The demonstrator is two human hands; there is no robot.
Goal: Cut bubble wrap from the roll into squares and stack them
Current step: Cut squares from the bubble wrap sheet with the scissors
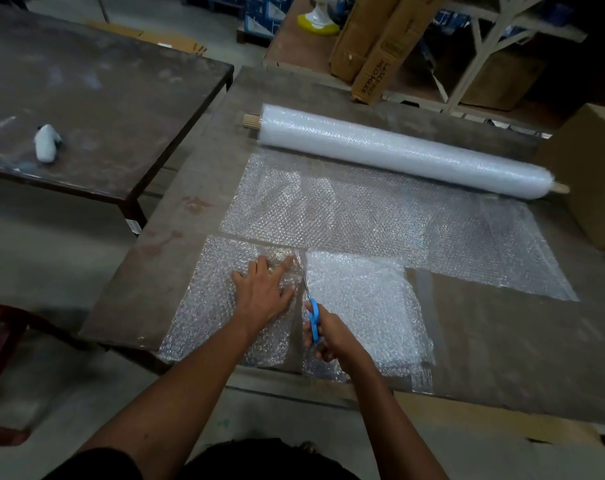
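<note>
Head view: scissors (313, 315) cut bubble wrap (225, 299).

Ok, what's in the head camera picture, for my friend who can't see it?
A person's right hand cuts bubble wrap with blue scissors while the left hand presses a piece of bubble wrap flat on a worn table. To the right lies a stack of cut squares; behind, the bubble wrap roll.
</note>
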